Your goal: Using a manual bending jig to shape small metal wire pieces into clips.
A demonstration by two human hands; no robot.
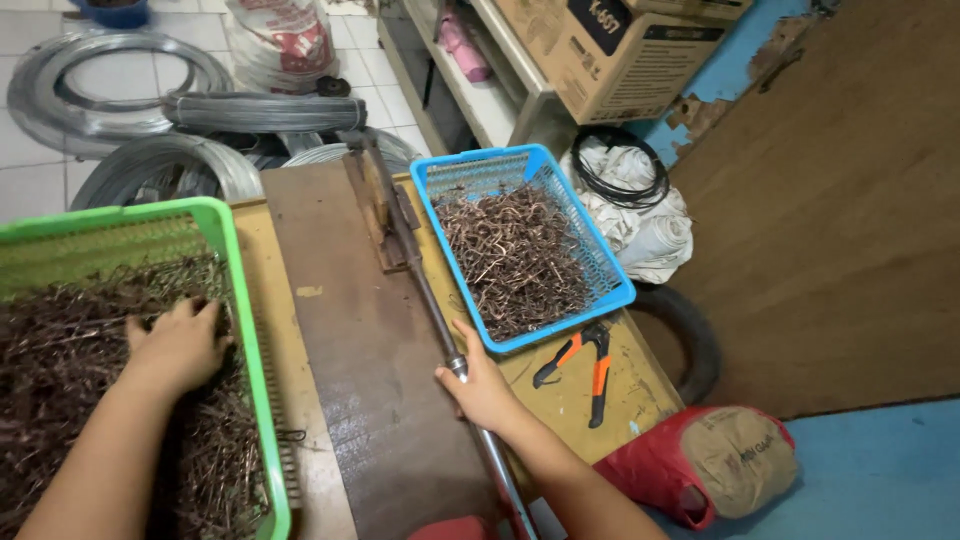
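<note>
- Right hand (482, 385), at five o'clock, wraps its fingers around a long metal lever (432, 312) over a dark board (365, 350).
- Left hand (178, 345), at nine o'clock, presses spread fingers into wire pieces (70, 370) filling a green basket (240, 300).
- Blue basket (610, 280) of bent wire sits at one o'clock; orange-handled pliers (585, 365) lie below it.

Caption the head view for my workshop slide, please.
Left hand in a green basket of wire pieces, right hand gripping a metal lever.

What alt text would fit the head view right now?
Left hand rests in a green basket of dark wire pieces; right hand grips a metal lever bar on a wooden workbench. Beside it sit a blue basket of bent wire and orange-handled pliers.
</note>
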